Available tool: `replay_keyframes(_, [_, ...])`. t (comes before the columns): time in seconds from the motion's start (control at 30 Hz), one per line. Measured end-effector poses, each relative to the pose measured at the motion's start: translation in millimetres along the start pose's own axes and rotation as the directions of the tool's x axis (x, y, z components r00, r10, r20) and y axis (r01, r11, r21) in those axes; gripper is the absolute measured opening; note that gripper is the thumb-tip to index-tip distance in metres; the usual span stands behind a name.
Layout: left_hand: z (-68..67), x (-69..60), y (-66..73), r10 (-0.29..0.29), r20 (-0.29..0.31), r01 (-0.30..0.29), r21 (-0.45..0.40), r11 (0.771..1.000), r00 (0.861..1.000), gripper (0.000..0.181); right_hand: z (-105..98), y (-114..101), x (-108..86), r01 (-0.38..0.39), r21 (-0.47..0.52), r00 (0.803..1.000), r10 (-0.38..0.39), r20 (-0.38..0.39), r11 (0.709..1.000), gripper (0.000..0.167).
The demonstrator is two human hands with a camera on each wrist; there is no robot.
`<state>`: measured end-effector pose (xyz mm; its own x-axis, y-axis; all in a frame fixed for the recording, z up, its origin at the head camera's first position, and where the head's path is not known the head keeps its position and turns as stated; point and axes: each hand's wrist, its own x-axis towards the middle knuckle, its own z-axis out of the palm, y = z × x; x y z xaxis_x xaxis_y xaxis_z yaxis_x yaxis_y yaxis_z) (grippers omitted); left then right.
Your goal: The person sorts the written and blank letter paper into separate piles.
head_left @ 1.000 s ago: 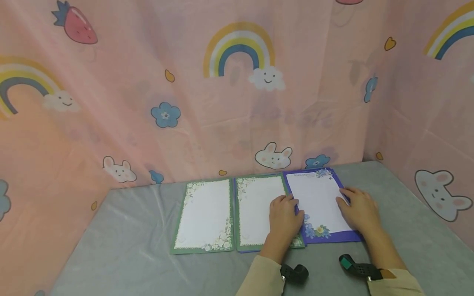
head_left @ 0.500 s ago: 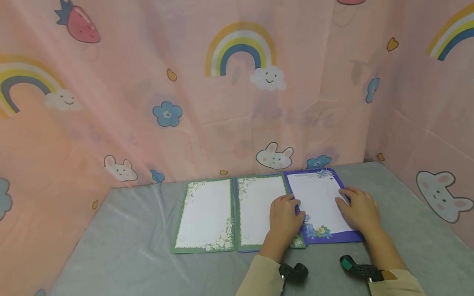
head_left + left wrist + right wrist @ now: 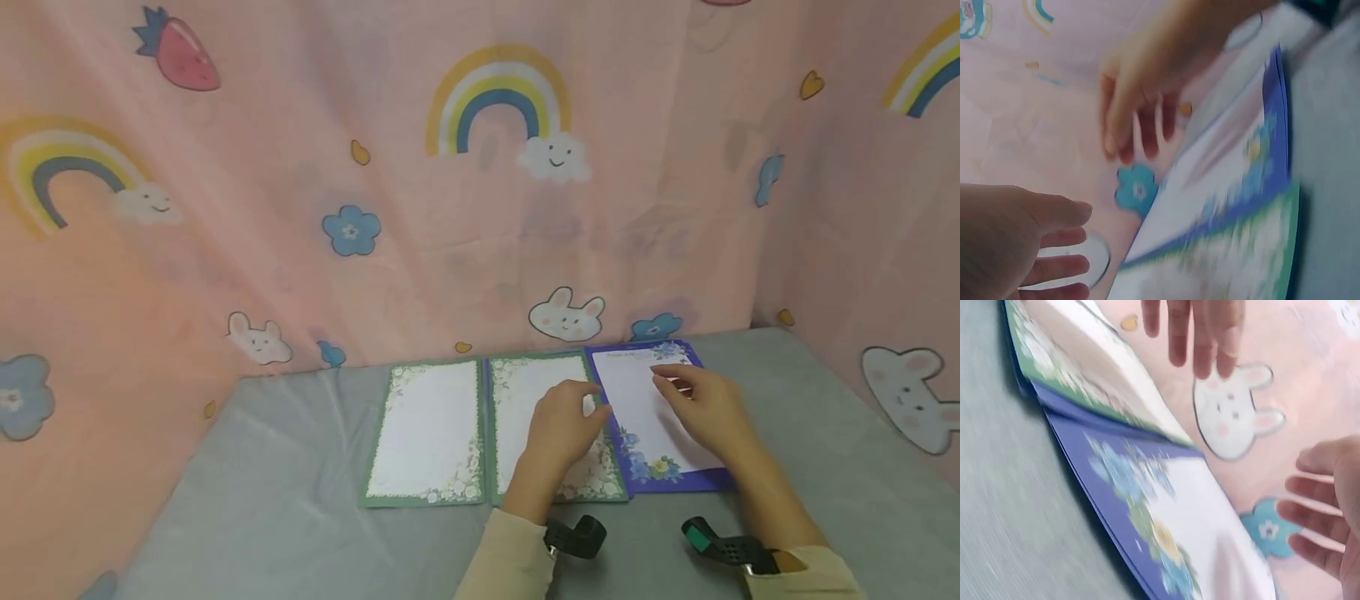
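Observation:
Three floral-bordered sheets of paper lie side by side: a green-edged sheet (image 3: 427,429) at left, a second green-edged sheet (image 3: 517,417) in the middle, and a purple-edged sheet (image 3: 633,392) with blue flowers at right. Over the middle sheet hovers my left hand (image 3: 562,429), fingers relaxed and holding nothing. My right hand (image 3: 708,412) is raised above the purple-edged sheet, its thumb and fingers apart, also with nothing in them. The right wrist view shows the middle sheet's edge (image 3: 1085,400) meeting the purple edge (image 3: 1079,447), with purple showing beneath the green.
A grey cloth (image 3: 300,458) covers the table. Behind and on both sides hangs a pink curtain (image 3: 420,283) printed with rainbows, rabbits and flowers. Each wrist wears a black strapped device, one seen below the right hand (image 3: 727,546).
Both hands have come off the purple-edged sheet's sides and lifted. The left hand moved slightly left, the right rose inward over the sheet. The view shifted a little, and the sheets stay in place.

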<state>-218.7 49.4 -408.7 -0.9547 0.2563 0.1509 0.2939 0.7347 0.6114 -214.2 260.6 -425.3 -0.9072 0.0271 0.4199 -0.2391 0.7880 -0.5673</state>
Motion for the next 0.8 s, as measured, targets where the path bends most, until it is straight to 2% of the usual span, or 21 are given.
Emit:
replay_keyframes(0.1, [-11.3,-3.0,-18.8,-0.005,-0.025,0.005,0.007,1.0,1.0,0.028,5.7,-12.0,0.2,0.083,0.03,0.996,-0.082,-0.017,0.996,0.024])
replay_keyframes(0.2, [-21.0,-7.0,-41.7,-0.025,-0.066,0.026,0.014,1.0,0.998,0.026,11.6,-22.9,-0.6,0.124,0.057,0.992,-0.122,-0.027,0.991,0.022])
replay_keyframes(0.4, [-37.5,-16.2,-81.5,-0.021,-0.122,0.026,0.041,0.999,0.992,0.024,27.0,-36.6,-3.4,0.11,0.098,0.993,-0.106,-0.043,0.989,0.02])
replay_keyframes(0.5, [-45.2,-21.6,-97.4,-0.024,-0.116,0.029,0.035,0.999,0.993,0.025,37.1,-39.7,-6.3,0.102,0.117,0.995,-0.101,-0.02,0.988,0.019])
replay_keyframes(0.57, [-48.5,-25.0,-109.0,-0.035,-0.086,0.036,0.008,0.999,0.996,0.029,45.3,-40.0,-8.8,0.089,0.132,0.996,-0.091,0.007,0.987,0.019])
replay_keyframes(0.7, [-45.6,-28.5,-133.4,0.029,-0.051,-0.028,0.016,0.999,0.998,0.036,61.2,-36.7,-12.7,0.063,0.149,0.996,-0.073,0.058,0.987,0.02])
replay_keyframes(0.8, [-41.5,-28.6,-143.7,0.102,-0.066,-0.1,0.046,0.994,0.993,0.036,68.8,-32.4,-14.1,0.06,0.145,0.995,-0.071,0.069,0.988,0.02])
